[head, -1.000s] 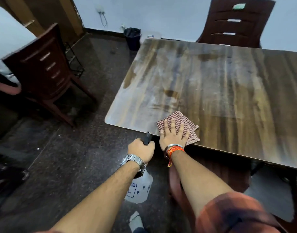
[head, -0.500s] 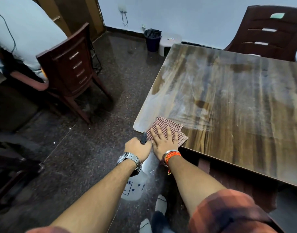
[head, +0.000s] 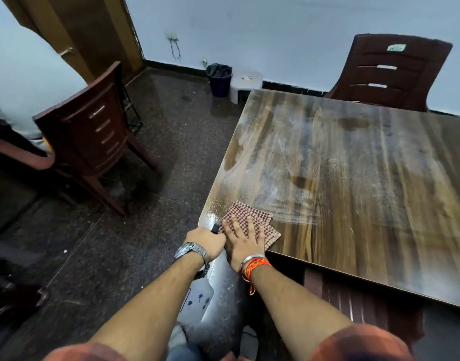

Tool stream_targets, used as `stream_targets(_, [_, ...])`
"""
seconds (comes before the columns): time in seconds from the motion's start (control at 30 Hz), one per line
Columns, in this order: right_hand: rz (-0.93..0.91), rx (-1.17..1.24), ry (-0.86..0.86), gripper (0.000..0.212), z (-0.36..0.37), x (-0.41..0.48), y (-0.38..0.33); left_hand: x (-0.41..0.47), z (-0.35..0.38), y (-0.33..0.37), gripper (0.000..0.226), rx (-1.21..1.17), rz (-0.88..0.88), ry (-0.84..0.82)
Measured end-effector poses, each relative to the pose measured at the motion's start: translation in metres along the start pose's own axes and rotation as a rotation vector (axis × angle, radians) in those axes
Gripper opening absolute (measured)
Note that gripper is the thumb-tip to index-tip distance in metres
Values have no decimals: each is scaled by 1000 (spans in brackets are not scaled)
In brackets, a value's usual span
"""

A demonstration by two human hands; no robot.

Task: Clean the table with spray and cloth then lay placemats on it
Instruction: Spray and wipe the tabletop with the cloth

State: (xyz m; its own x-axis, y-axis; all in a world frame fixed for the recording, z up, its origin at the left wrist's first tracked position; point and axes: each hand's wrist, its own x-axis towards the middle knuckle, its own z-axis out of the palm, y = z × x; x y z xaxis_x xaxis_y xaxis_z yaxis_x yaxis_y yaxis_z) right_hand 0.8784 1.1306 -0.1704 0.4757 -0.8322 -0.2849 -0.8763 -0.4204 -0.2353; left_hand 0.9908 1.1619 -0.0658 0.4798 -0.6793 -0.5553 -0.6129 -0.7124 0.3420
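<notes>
1. R hand (head: pixel 246 243) lies palm down on the cloth (head: pixel 243 209). Its fingers (head: pixel 249 227) are straight & spread wide, pressing flat, gripping nothing.
2. Cloth: red-white check, folded, on the counter (head: pixel 354 191) at its near-left corner, just in from the edge.
3. L hand (head: pixel 208 242) is a fist round the top of the bottle (head: pixel 196 302), fingers wrapped tight on it. The black nozzle pokes up above the fist, just beside the cloth's left edge.
4. Bottle body: white w/ a printed label, hanging below the counter edge over the floor (head: pixel 119 256), not on the counter.
5. The 2 hands sit side by side at the corner; can't tell if they touch.
6. Counter top: dark wood grain, w/ hazy wet streaks (head: pixel 288 157) over the left part, fine droplets by the near-left corner and a few darker patches in between.
7. Wrists: metal watch (head: pixel 191 252) on L, bangle + orange threads (head: pixel 255 264) on R.
8. Room: brown chair (head: pixel 93 131) to the left, well apart from the counter. 2nd chair (head: pixel 390 71) at the counter's far side. Dark bin (head: pixel 219 79) and white stool (head: pixel 246 83) next to each other by the wall. Wooden door (head: pixel 88 29) top left.
</notes>
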Motion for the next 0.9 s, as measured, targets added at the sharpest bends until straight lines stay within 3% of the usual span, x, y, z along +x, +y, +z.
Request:
stream_targets(0.13, [52,32,19,60,2,11,-17,21,-11,-8,43,-11,-22,-39])
stream_targets(0.33, [198,23,74,84,7,49,-62,67,-42,-19,41,-44,34,-43])
stream_targets(0.5, [400,90,213,68,11,91,-87,112,-74,-20,30,-16,147,-105])
stream_targets(0.63, [568,101,322,52,12,128,-92,150,-98,-14,36,33,253,-134])
stream_targets(0.9, [767,123,359,57,3,170,-92,209,-115,16,34,128,376,-215])
